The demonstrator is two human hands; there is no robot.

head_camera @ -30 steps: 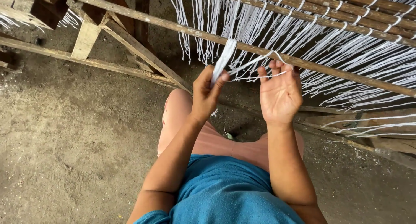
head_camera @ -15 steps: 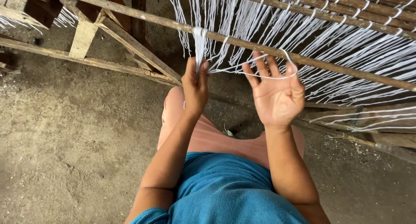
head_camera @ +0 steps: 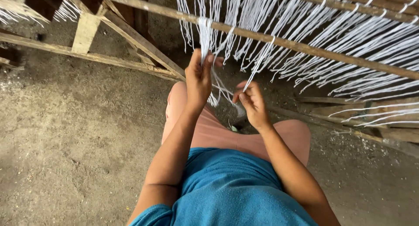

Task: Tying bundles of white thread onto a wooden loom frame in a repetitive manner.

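- Left hand [head_camera: 198, 79] closed in a pinch on the white yarn bundle [head_camera: 204, 34] draped over the wooden rail [head_camera: 283, 42]; bundle at 12 o'clock of that hand, as half a second ago.
- Right hand [head_camera: 251, 101] has dropped from open-palmed at the rail to a closed grip on a single strand [head_camera: 257, 66], now at 4 o'clock of the left.
- Reading: strand being drawn down, pulled taut against the rail.
- Fingertip contact and any knot hidden; rail cut off at the frame's right.
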